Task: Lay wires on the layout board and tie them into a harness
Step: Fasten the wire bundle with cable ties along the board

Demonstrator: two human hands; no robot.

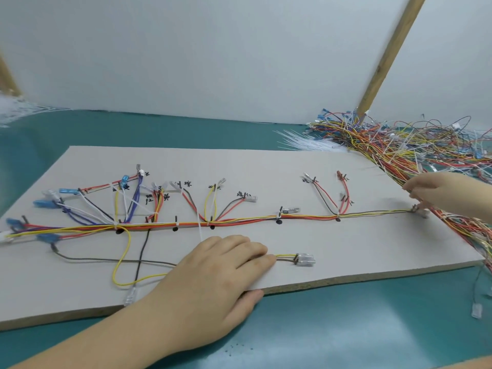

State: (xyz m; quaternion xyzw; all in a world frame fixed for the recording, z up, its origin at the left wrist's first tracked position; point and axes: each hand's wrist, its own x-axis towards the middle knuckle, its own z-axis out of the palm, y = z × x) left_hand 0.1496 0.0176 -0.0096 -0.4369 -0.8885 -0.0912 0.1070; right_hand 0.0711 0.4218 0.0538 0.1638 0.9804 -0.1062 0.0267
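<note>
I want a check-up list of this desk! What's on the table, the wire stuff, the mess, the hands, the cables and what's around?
Surface: teal table under a pale layout board.
Job's things: main wire bundle runs along the board, tied with white ties; branches fan upward to labelled pegs.
Clutter: tangled wire pile and loose white zip ties at the far right.
Hands: left hand presses flat on yellow and brown wires; right hand pinches the bundle's right end.
Cables: a yellow loop hangs loose.
Surroundings: white wall, wooden post.
</note>
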